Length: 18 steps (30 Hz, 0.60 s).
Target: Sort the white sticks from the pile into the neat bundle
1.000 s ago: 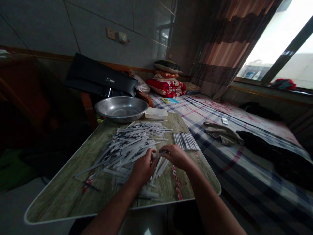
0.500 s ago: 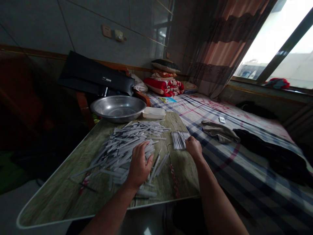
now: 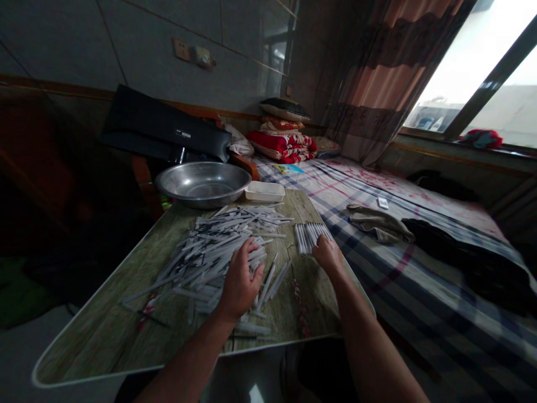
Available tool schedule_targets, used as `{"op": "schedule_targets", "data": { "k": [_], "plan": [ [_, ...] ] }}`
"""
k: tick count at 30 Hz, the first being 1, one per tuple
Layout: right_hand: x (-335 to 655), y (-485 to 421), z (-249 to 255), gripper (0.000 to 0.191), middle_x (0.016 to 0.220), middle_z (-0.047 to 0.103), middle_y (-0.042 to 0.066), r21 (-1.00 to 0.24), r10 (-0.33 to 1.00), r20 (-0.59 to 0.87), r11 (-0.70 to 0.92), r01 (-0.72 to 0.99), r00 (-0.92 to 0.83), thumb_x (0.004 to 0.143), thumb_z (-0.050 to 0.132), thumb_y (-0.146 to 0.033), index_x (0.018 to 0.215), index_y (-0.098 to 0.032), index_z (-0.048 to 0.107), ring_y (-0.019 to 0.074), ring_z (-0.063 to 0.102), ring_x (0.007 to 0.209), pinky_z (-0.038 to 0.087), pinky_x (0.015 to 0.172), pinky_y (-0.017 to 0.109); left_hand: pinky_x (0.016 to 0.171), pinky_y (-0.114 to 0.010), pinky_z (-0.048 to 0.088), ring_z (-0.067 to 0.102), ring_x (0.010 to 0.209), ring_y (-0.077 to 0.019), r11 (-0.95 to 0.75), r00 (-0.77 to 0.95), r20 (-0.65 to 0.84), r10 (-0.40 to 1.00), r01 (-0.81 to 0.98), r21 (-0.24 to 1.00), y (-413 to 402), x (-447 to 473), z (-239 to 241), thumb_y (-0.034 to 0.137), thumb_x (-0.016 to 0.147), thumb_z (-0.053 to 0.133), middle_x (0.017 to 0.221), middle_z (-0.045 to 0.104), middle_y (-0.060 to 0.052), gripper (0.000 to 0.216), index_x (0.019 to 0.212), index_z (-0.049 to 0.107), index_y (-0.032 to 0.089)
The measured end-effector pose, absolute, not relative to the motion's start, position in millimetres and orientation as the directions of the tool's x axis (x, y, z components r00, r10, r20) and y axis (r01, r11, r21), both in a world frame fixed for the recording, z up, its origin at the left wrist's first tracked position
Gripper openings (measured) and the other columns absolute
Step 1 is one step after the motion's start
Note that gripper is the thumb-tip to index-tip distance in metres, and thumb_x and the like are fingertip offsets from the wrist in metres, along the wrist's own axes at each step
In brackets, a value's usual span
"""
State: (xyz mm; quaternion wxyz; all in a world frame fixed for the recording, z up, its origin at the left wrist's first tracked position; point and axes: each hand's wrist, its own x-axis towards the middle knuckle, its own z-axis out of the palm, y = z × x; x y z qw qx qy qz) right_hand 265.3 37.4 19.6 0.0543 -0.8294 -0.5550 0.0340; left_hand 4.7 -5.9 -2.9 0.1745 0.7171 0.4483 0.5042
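Observation:
A loose heap of thin pale sticks (image 3: 213, 246) covers the middle of a wood-patterned table (image 3: 104, 330). My left hand (image 3: 240, 280) lies palm down on the heap's near right edge, fingers stretched over the sticks. To the right, a neat row of the same sticks (image 3: 308, 235) lies side by side. My right hand (image 3: 327, 253) rests at the near end of that row, its fingers curled down and touching the sticks; whether it grips any is hidden. A few stray sticks (image 3: 274, 280) lie between my hands.
A metal basin (image 3: 203, 183) and a white tray (image 3: 264, 192) stand at the table's far end, with a black case (image 3: 163, 131) behind. A bed with a checked sheet (image 3: 403, 263), loose clothes (image 3: 377, 224) and folded bedding (image 3: 283, 146) runs along the right.
My right hand left the spot beside my left hand and moved right to the neat row. My left hand has settled flat onto the heap.

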Motion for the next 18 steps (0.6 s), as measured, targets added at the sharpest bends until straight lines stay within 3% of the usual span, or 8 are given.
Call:
{"op": "schedule_targets", "data": {
  "k": [11,18],
  "plan": [
    [259.4,40.9,20.2,0.026,0.104,0.069,0.014,-0.131,0.936,0.029,-0.344,0.930,0.350,0.089,0.047,-0.033,0.100,-0.018,0.067,0.0244,0.064,0.093,0.040,0.069,0.030,0.097,-0.047,0.046,0.056,0.114,-0.0238,-0.488,0.062,0.509,0.859,0.403,0.774,-8.9,3.2,2.2,0.021,0.087,0.054,0.120,0.060,-0.011,0.061,0.142,0.028,0.023],
    [232.8,48.6,17.3,0.023,0.099,0.069,0.009,-0.240,0.996,0.088,-0.006,0.971,0.028,0.087,0.049,-0.023,0.097,-0.016,0.068,0.0192,0.060,0.093,0.038,0.081,0.027,0.097,-0.044,0.045,0.057,0.109,-0.0214,-0.471,-0.090,0.522,0.848,0.322,0.821,-10.1,1.2,6.3,0.020,0.087,0.053,0.118,0.060,-0.010,0.059,0.141,0.029,0.022]
  ]
}}
